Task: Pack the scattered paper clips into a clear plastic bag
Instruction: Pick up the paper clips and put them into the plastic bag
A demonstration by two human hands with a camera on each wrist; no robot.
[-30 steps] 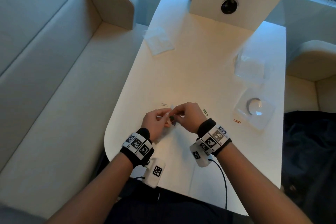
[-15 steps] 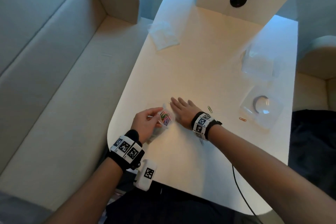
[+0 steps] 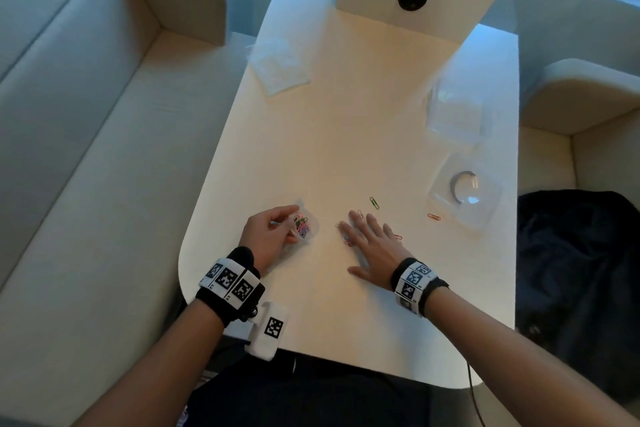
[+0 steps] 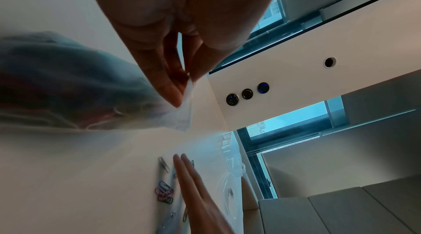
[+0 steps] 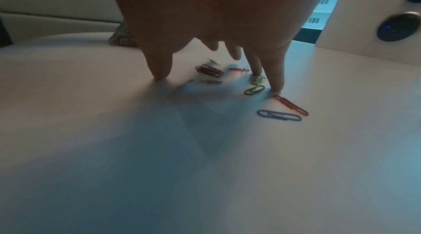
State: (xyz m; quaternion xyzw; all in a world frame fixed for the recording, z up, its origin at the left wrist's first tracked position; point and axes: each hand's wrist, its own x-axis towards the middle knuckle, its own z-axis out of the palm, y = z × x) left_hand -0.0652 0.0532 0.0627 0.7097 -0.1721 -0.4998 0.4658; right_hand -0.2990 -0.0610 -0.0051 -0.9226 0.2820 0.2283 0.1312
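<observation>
Left hand (image 3: pixel 268 232) grip is pinching the clear plastic bag (image 3: pixel 304 224) by its top edge, clips already sitting inside, near the surface's (image 3: pixel 346 132) left edge. Right hand (image 3: pixel 372 246) grip is lying wide and flat, fingertips (image 5: pixel 276 87) touching the surface among loose paper clips (image 5: pixel 279 115). Green clip (image 3: pixel 374 203) and orange clip (image 3: pixel 433 217) are lying farther toward the right edge.

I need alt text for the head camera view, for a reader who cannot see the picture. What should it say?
Seen from above, a person's left hand pinches a small clear bag of coloured paper clips on a white table, while the right hand lies flat with spread fingers over loose clips. A green clip and an orange clip lie further right.
</observation>
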